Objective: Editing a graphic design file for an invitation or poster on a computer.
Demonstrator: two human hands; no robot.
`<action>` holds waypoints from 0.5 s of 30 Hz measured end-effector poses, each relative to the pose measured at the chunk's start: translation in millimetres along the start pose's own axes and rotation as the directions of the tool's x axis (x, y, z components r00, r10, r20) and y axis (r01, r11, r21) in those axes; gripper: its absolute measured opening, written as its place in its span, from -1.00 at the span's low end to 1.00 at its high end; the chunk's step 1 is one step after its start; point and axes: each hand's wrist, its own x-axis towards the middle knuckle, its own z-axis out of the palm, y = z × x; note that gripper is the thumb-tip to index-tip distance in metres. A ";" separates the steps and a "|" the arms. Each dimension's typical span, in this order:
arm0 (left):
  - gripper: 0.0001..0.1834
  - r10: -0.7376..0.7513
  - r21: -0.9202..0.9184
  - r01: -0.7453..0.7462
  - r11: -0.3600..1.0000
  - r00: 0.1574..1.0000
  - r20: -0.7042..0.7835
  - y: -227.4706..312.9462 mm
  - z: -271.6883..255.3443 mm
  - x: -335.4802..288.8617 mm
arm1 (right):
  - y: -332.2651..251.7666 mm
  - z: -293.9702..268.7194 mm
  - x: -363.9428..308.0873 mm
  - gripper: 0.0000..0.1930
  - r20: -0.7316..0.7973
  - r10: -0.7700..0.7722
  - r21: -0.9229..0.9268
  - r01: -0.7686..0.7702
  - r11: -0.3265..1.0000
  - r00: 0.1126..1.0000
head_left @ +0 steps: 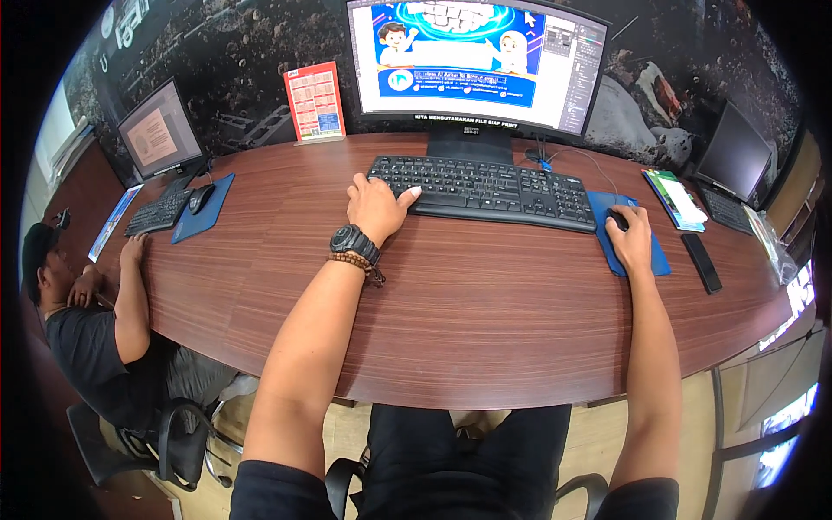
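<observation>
My left hand rests with fingers apart on the left end of a black keyboard, its thumb near the bottom row of keys. A black watch and a beaded bracelet circle that wrist. To the right, my right hand is wrapped over a black computer mouse, which sits on a blue mouse pad. Behind the keyboard stands a curved monitor, its screen showing a blue design with cartoon children and editing panels at the right.
A red-and-white desk calendar stands left of the monitor. At the left, a person sits by another monitor, keyboard and mouse. Rightward lie a black phone, booklets and a laptop.
</observation>
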 end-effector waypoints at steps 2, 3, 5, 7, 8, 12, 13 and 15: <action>-0.11 0.007 -0.003 -0.007 1.000 1.000 -0.028 -0.4 1.0 -0.9 | -0.5 0.0 0.0 -0.67 0.003 -0.001 0.002 0.001 1.000 1.000; -0.11 0.006 -0.004 -0.006 1.000 1.000 -0.028 -0.4 1.2 -0.9 | -0.3 -0.6 0.1 -0.67 0.003 -0.005 0.006 0.005 1.000 1.000; -0.11 0.004 -0.008 -0.005 1.000 0.999 -0.035 -1.2 1.9 0.0 | -1.2 -1.0 0.0 -0.68 0.005 -0.011 0.010 0.011 1.000 1.000; -0.10 0.011 0.002 -0.011 1.000 0.999 -0.039 -3.6 2.8 0.7 | -3.4 -0.8 -0.2 -0.67 -0.005 -0.004 0.013 0.004 1.000 1.000; -0.09 0.021 0.010 -0.020 1.000 0.999 -0.042 -3.1 2.8 0.8 | -3.2 -1.4 -0.1 -0.67 -0.005 -0.004 0.012 0.005 1.000 1.000; -0.09 0.016 -0.005 -0.016 1.000 1.000 -0.022 -1.8 2.6 0.9 | -3.2 -1.7 0.1 -0.67 0.000 0.001 0.006 -0.001 1.000 1.000; -0.10 0.017 -0.004 -0.017 1.000 1.000 -0.025 -1.8 2.4 0.9 | -3.3 -1.3 0.2 -0.67 -0.001 0.003 0.005 -0.003 1.000 1.000; -0.10 0.017 -0.003 -0.017 1.000 0.999 -0.028 -2.0 2.9 0.9 | -2.6 -0.9 0.6 -0.67 0.002 0.005 0.006 -0.005 1.000 1.000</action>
